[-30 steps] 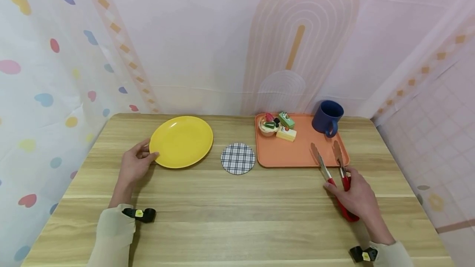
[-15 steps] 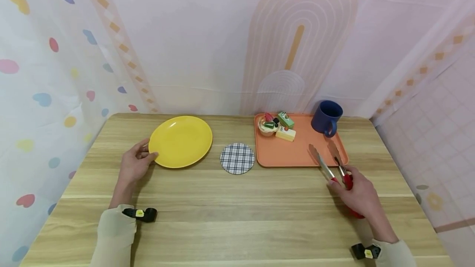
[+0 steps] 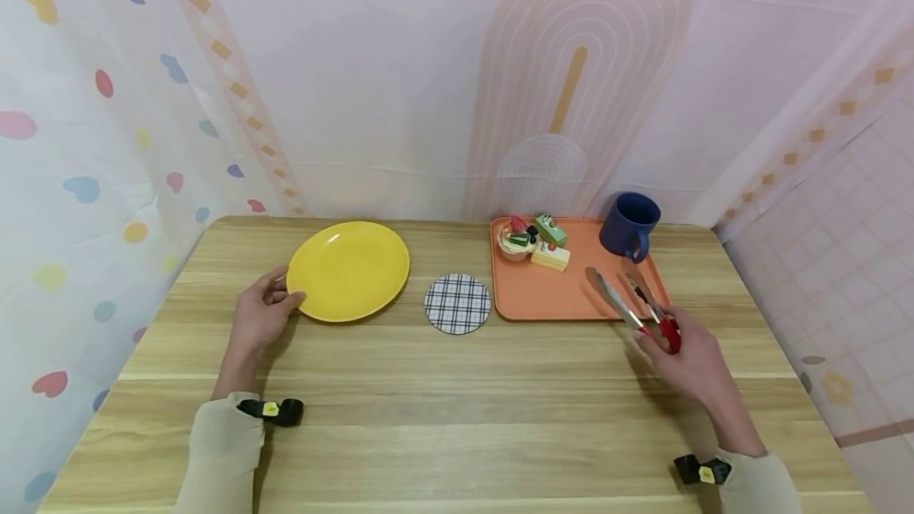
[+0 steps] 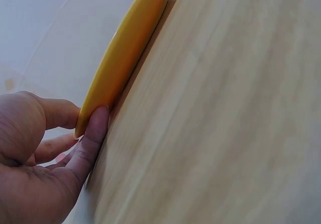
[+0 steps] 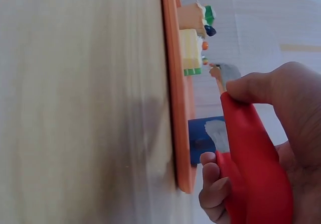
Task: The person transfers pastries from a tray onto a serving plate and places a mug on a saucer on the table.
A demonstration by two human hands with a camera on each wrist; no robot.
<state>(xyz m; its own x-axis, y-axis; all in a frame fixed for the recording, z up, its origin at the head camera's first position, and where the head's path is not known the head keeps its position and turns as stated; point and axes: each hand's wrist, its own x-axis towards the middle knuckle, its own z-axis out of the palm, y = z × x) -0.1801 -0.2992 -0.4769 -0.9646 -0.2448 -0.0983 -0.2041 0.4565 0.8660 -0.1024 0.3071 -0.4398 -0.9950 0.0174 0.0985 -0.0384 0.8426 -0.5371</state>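
Observation:
My left hand [image 3: 260, 316] pinches the near-left rim of a yellow plate [image 3: 350, 270]; the left wrist view shows thumb and fingers on either side of the rim [image 4: 118, 58]. In my right hand [image 3: 689, 359] are metal tongs with red handles [image 5: 251, 158], their arms spread apart and nothing between them. The tong tips hang over the right part of an orange tray [image 3: 553, 298]. On that tray's left side sit a cream-topped cupcake [image 3: 516, 243], a green cake piece [image 3: 551, 231] and a yellow cake piece [image 3: 551, 258].
A dark blue mug [image 3: 630, 223] stands at the tray's back right corner, just beyond the tongs. Between plate and tray lies a round checked coaster [image 3: 458, 304]. A patterned cloth backdrop rises behind the wooden table [image 3: 457, 419].
The tongs have swung to a steeper tilt, their tips shifting a little left over the tray. My right hand has moved slightly forward, while the left hand and plate stay put.

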